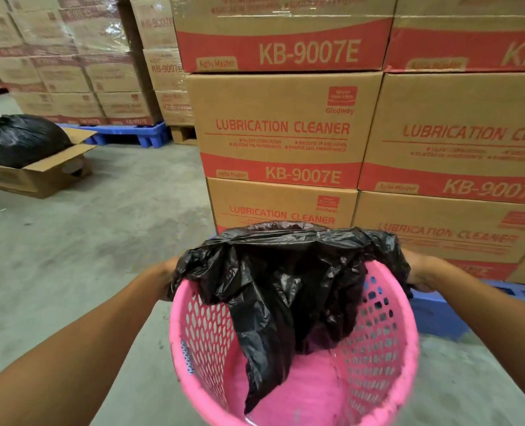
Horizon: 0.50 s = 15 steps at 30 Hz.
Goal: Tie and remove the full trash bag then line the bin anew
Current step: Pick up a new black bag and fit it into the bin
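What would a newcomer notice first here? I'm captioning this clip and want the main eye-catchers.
The bright pink perforated bin at bottom centre, with a fresh black liner sagging into it while the left hand and right hand stretch its edge over the far rim. Behind rises a wall of cartons printed LUBRICATION CLEANER. Far left, a tied black bag sits in an open cardboard box.

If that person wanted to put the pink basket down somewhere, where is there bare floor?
The widest bare concrete floor lies to the left, between the open carton with the tied bag and the pink basket. A smaller strip shows at lower right, below the blue pallet. Straight ahead is crowded: stacked cartons stand close behind the basket.
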Motion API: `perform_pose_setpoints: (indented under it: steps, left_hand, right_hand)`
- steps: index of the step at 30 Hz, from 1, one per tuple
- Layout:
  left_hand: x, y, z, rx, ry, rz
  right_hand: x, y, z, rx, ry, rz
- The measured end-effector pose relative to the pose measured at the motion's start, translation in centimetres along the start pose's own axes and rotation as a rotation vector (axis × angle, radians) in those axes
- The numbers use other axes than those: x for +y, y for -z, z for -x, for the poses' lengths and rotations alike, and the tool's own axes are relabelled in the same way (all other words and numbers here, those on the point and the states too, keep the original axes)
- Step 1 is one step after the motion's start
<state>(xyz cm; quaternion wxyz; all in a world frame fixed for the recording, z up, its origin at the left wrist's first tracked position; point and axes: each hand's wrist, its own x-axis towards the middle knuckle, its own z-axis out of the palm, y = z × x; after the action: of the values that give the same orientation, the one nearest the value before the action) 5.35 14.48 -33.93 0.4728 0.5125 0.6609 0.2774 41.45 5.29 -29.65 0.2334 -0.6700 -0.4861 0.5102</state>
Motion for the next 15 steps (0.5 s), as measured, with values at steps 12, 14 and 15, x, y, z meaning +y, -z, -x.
perform_pose_setpoints:
  steps: [12,14,15]
  left_hand:
    - [4.3,1.7,7.9,-0.097,-0.633,-0.427]
    - [4.8,1.3,9.2,-0.175,-0.604,-0.644]
    - [4.9,1.3,9.7,-0.131,-0.645,-0.772]
  right_hand:
    - [-3.9,1.3,3.9,0.297,0.665,0.284]
    - [-4.6,0.0,4.6,0.14,0.683,0.567]
    - [-4.3,-0.5,4.7,0.117,0.689,0.718]
